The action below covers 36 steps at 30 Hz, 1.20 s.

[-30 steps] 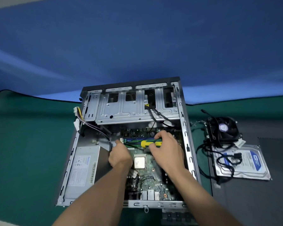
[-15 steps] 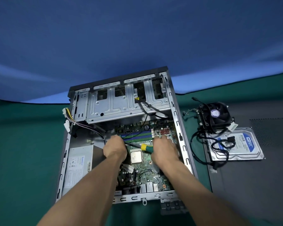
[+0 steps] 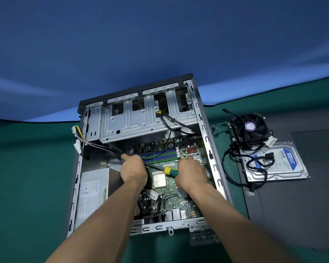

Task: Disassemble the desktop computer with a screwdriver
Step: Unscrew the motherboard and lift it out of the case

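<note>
Your desktop computer case (image 3: 141, 118) lies open on its side in the middle of the green mat (image 3: 27, 177), with the motherboard (image 3: 171, 198) exposed. Your right hand (image 3: 191, 172) is curled round the yellow-and-green handle of the screwdriver (image 3: 168, 170), whose shaft runs left across the board just near the memory slots (image 3: 160, 155). Your left hand (image 3: 133, 169) is closed over the shaft's far-left end; the tip is hidden beneath it. The power supply (image 3: 92, 190) sits in the case's near-left corner. To the right, well apart from the case, a cooler fan (image 3: 252, 129) stands just beyond a hard drive (image 3: 279, 164) draped with black cables (image 3: 234, 168).
</note>
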Motion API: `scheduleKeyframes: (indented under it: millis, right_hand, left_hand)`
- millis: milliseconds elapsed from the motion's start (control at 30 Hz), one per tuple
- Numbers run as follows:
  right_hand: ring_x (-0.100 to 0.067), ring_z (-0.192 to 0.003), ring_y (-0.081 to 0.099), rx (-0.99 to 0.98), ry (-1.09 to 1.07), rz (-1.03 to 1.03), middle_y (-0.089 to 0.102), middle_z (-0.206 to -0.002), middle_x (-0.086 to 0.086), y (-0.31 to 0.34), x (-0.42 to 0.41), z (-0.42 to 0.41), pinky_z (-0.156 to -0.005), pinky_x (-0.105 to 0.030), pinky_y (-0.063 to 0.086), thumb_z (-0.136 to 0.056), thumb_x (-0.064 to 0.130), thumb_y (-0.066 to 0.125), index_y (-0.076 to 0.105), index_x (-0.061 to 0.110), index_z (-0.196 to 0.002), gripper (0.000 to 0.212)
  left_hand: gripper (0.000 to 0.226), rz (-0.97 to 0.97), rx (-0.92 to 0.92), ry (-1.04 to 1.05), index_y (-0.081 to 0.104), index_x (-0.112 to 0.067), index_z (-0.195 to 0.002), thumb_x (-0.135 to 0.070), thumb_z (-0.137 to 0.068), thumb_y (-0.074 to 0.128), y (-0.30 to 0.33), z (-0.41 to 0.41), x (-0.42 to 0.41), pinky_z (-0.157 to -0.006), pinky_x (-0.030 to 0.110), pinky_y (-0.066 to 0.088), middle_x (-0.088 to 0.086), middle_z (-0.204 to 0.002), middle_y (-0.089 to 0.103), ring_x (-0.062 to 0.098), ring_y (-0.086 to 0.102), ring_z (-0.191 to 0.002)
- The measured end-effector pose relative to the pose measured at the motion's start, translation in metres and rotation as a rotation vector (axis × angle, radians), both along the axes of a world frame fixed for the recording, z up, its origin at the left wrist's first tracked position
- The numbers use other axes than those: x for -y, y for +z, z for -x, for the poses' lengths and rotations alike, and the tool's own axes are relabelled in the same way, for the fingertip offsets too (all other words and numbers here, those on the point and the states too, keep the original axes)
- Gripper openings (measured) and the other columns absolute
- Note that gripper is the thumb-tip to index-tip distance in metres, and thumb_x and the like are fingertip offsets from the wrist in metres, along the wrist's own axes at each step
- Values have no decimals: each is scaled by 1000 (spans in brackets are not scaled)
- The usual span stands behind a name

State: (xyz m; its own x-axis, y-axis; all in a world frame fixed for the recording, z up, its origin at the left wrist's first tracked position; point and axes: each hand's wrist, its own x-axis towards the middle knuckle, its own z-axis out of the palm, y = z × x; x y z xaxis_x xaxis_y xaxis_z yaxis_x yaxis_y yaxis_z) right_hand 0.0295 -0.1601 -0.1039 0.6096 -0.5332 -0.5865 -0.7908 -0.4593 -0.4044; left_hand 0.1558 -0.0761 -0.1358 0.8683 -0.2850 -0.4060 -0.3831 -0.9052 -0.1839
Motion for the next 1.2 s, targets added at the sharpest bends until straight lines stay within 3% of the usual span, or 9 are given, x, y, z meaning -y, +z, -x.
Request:
scheduleKeyframes:
  millis: [200,333,500,767,967,1200]
  right_hand:
    - [-28,-109,51,-5,-14,-10,48,-124,-11,1,0,0,-98,-41,44,-82,11,67,60,5,-104,24]
    - [-27,-107,52,-10,-21,-21,48,-123,-10,1,-1,-1,-98,-41,45,-80,10,69,60,6,-102,24]
    - [-26,-104,52,-7,-22,-26,48,-121,-10,1,-2,-1,-97,-41,45,-80,10,69,60,6,-103,24]
    - [-26,-106,52,-20,-8,-16,50,-119,-10,1,0,-2,-97,-40,44,-80,10,69,60,5,-107,29]
    - [-28,-110,51,1,-10,-10,49,-122,-11,2,0,-1,-98,-40,43,-81,10,68,59,4,-108,29]
    - [-28,-110,50,0,-7,-25,48,-124,-11,1,0,0,-99,-40,43,-78,9,70,59,5,-110,33]
  left_hand:
    - [33,-94,-48,-165,53,-2,-122,-1,-89,49,6,-19,2,-85,33,48,17,-122,53,29,58,-108]
    - [30,-144,-92,-217,55,-4,-119,-6,-90,51,8,-27,1,-82,30,49,13,-118,60,26,60,-105]
    - [34,-120,-57,-136,53,-5,-123,-10,-90,53,4,-23,0,-83,30,48,13,-122,58,25,60,-108]
    - [21,-32,-126,-71,60,-5,-105,0,-86,52,7,-31,1,-75,31,45,12,-108,66,27,62,-99]
    - [23,-75,-61,-146,61,-6,-106,0,-86,52,1,-28,-2,-73,29,44,10,-107,67,27,63,-99]
    - [31,-220,93,-304,54,-9,-119,-13,-88,54,-4,-8,-7,-76,24,48,7,-116,59,17,61,-103]
